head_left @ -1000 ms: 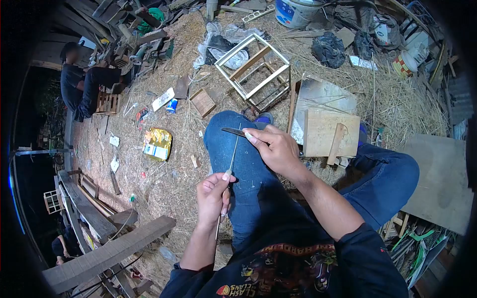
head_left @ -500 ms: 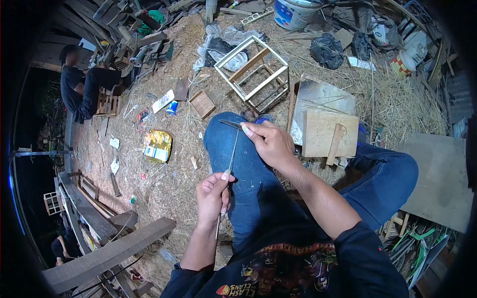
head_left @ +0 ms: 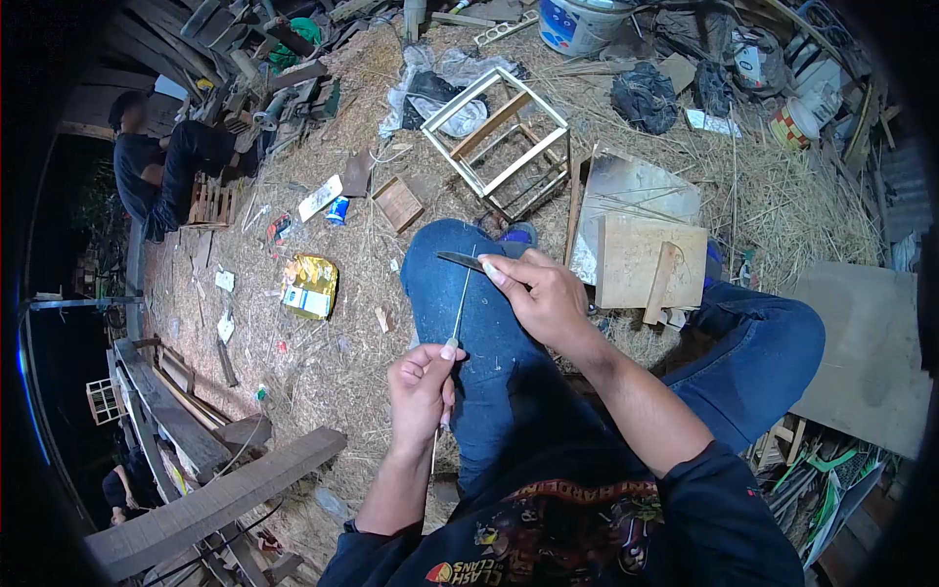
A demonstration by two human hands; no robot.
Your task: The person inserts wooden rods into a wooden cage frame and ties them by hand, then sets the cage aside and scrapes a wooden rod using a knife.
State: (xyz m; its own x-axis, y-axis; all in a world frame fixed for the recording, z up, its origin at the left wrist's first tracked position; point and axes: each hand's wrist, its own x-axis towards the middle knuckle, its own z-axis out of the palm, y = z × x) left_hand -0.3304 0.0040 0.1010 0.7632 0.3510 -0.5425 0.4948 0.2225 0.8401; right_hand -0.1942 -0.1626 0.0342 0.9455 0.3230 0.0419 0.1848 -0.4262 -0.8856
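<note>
My left hand (head_left: 421, 389) is closed in a pinch on a thin pale stick (head_left: 460, 309), probably a bamboo or wood sliver. The stick runs up over my jeans knee (head_left: 430, 279), and its tail hangs out below the hand. In my right hand (head_left: 541, 301) is a small knife (head_left: 456, 259), its dark blade pointing left and lying across the upper part of the stick. The knife's handle is mostly hidden in my fingers. Both hands are above my bent thigh.
A wooden frame (head_left: 533, 152) stands ahead, with a small wooden tray (head_left: 398, 204) left of it. Boards (head_left: 631, 240) lie at right. A gold packet (head_left: 311, 288) is on the straw-strewn ground. A thick beam (head_left: 225, 501) juts in at lower left. Another person (head_left: 147, 166) sits at far left.
My right hand and the knife have moved slightly down along the stick, toward my left hand. The blade's tilt has changed a little. My left hand has barely moved.
</note>
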